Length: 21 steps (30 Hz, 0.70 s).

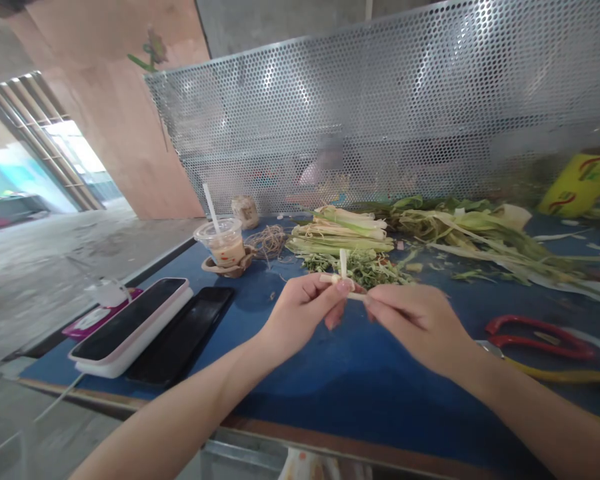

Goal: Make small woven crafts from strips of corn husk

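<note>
- Pinching together above the blue tabletop (330, 393), both hands meet on a small cross of pale cream leaf strips (343, 275), held up in the air just in front of the chopped green trimmings (365, 268).
- Left hand (300, 310): thumb and forefinger closed on the cross's middle, other fingers curled loosely under.
- Right hand (417, 320): fingertips nipped shut on the strip's right end, palm turned down.
- That strip looks feather-light, thin and bendy, likely to crease or split if squeezed hard; best held right at the crossing, where the pieces overlap.
- Off to the right, red-handled scissors (535, 333) lie flat; left of the hands, a white-cased phone (130, 327) rests beside a black one (185, 340).
- Behind, a bundle of pale green stalks (345, 233) and an iced drink cup with a straw (223, 243).
</note>
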Motion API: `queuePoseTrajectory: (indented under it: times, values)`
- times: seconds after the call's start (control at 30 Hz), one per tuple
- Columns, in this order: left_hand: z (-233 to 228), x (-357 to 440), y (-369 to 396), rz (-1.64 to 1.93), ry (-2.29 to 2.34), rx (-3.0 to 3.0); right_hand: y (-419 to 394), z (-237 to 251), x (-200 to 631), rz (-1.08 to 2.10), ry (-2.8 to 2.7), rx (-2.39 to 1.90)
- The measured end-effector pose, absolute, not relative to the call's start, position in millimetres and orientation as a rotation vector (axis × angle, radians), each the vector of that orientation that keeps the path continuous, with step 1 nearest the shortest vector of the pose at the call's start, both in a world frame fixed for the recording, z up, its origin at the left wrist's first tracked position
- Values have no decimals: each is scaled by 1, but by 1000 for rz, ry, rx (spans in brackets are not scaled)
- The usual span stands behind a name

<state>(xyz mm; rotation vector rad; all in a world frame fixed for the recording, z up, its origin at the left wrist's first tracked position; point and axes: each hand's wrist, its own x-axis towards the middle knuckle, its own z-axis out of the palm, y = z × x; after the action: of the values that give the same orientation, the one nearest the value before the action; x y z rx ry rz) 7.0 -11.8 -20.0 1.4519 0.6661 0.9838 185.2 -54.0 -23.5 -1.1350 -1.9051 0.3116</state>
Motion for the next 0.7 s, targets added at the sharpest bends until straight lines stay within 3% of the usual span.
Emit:
queuePoseTrajectory:
  times: [0.1,0.27,0.47,0.7]
  values:
    - [-13,-1,-4,1194,638,1343,-52,-14,196,324,-1516,-1059]
    - [-14,4,-14,973,641,1543,-48,-19,185,829,-1759,-980]
    - [-23,10,-23,899,699,1783,-45,-36,163,1217,-1530,-1089]
    - [-26,10,-20,859,748,1801,-44,-31,162,1180,-1471,-1013]
